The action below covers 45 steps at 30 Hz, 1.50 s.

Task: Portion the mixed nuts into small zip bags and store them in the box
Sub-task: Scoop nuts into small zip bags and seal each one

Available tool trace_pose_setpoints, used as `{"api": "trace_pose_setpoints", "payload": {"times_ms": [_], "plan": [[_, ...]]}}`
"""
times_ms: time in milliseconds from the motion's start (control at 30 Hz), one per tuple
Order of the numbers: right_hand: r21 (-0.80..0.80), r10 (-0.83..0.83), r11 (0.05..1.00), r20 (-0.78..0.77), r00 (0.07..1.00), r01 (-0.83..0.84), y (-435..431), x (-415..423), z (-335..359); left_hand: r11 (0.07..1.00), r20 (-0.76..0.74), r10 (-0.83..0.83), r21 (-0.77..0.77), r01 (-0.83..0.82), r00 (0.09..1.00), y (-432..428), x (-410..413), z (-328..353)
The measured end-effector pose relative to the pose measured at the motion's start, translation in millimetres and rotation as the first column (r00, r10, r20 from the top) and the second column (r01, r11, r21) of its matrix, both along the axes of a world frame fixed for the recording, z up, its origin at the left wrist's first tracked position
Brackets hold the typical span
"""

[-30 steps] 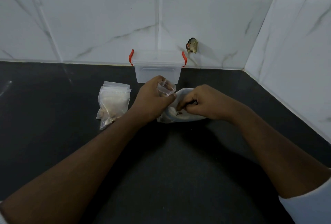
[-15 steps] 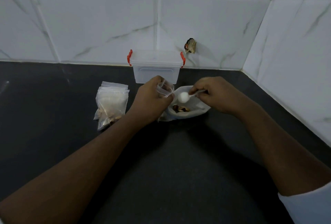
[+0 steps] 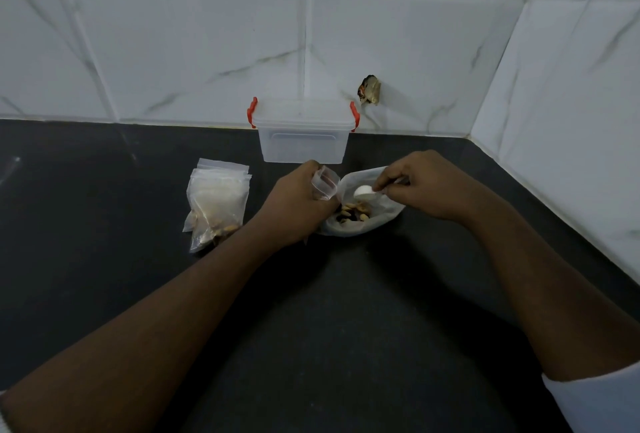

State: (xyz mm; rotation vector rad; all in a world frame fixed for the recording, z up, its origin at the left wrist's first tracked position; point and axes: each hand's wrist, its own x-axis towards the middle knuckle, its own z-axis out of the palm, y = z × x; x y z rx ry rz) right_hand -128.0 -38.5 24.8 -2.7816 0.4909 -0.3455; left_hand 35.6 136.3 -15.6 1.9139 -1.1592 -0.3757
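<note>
My left hand [image 3: 294, 202] grips a small zip bag [image 3: 325, 183] just beside the open bag of nuts [image 3: 360, 214], over which my right hand [image 3: 420, 186] pinches a white spoon [image 3: 363, 191].

A clear box [image 3: 303, 143] with red clips is standing at the back of the desk [image 3: 104, 190], its lid on. In front of it, a white pouch [image 3: 384, 216] is lying open, showing mixed nuts [image 3: 353, 214] inside. A white spoon [image 3: 363, 191] is hovering over the pouch's mouth, pinched by the right hand [image 3: 420, 186]. The left hand [image 3: 298, 204] is gripping a clear small zip bag [image 3: 325, 183] just beside the pouch. A stack of filled zip bags [image 3: 218, 204] is lying to the left, apart from the pouch.
</note>
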Motion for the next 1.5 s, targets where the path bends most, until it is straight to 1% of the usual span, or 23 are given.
{"api": "trace_pose_setpoints", "payload": {"times_ms": [100,200,333,400,467,567,667,733,800,867,933,1100,1133,1167,1233,1267,1300,1367,1433,1500], "plan": [[0.036,0.026,0.999,-0.053,0.998,-0.024,5,2,-2,0.999,-0.007,-0.027,0.025,0.027,1.000,0,0,-1],[0.109,-0.006,0.994,-0.027,1.000,0.009,6,-3,6,0.999,-0.025,-0.024,0.023,0.024,0.999,0,0,-1],[0.317,0.010,0.948,-0.008,1.000,-0.007,9,-1,4,1.000,-0.055,0.012,0.011,-0.011,0.998,-1,3,-2],[0.475,-0.034,0.880,0.005,0.999,0.027,10,2,-1,1.000,-0.075,0.021,0.011,-0.021,0.997,-1,3,-2],[0.632,-0.095,0.771,0.005,0.995,0.070,8,3,-4,1.000,-0.089,0.024,0.005,-0.023,0.996,-1,2,-2],[0.785,-0.164,0.610,-0.003,0.987,0.104,5,4,-10,1.000,-0.096,0.024,-0.005,-0.025,0.995,-1,2,-2],[0.882,-0.217,0.465,0.024,0.976,0.081,0,5,-12,1.000,-0.101,0.022,-0.018,-0.024,0.995,-1,2,-1],[0.921,-0.225,0.387,0.041,0.974,0.050,-4,4,-11,0.999,-0.099,0.031,-0.015,-0.033,0.995,-1,1,0],[0.941,-0.241,0.338,0.061,0.969,0.025,-8,3,-10,0.999,-0.094,0.030,-0.015,-0.032,0.995,-1,1,0],[0.950,-0.263,0.314,0.092,0.960,-0.005,-10,2,-8,1.000,-0.092,0.017,-0.020,-0.019,0.996,-1,1,0],[0.945,-0.261,0.323,0.146,0.954,-0.057,-11,1,-6,1.000,-0.098,0.004,-0.025,-0.007,0.995,0,2,0],[0.855,-0.167,0.454,0.358,0.919,-0.251,1,1,0,0.999,-0.101,-0.018,-0.039,0.014,0.995,0,0,0],[0.823,-0.131,0.500,0.381,0.915,-0.271,6,2,1,0.999,-0.103,-0.023,-0.038,0.019,0.994,0,0,0],[0.770,-0.084,0.576,0.389,0.918,-0.274,10,2,2,0.999,-0.101,-0.031,-0.039,0.027,0.994,0,0,-1],[0.585,0.041,0.772,0.344,0.938,-0.248,19,4,3,0.998,-0.091,-0.035,-0.048,0.031,0.995,1,1,-3],[0.491,0.088,0.837,0.312,0.946,-0.240,22,4,2,0.998,-0.082,-0.030,-0.051,0.026,0.996,1,2,-4],[0.440,0.116,0.865,0.296,0.948,-0.243,23,5,2,0.998,-0.074,-0.024,-0.054,0.020,0.997,1,3,-5],[0.424,0.117,0.869,0.326,0.938,-0.256,22,4,2,0.998,-0.077,-0.017,-0.058,0.012,0.997,0,3,-4],[0.433,0.063,0.868,0.390,0.919,-0.243,18,3,4,0.998,-0.103,-0.019,-0.056,0.013,0.995,0,2,-3],[0.393,0.021,0.898,0.411,0.911,-0.199,11,1,6,0.998,-0.118,-0.020,-0.054,0.014,0.993,1,2,-1]]}}
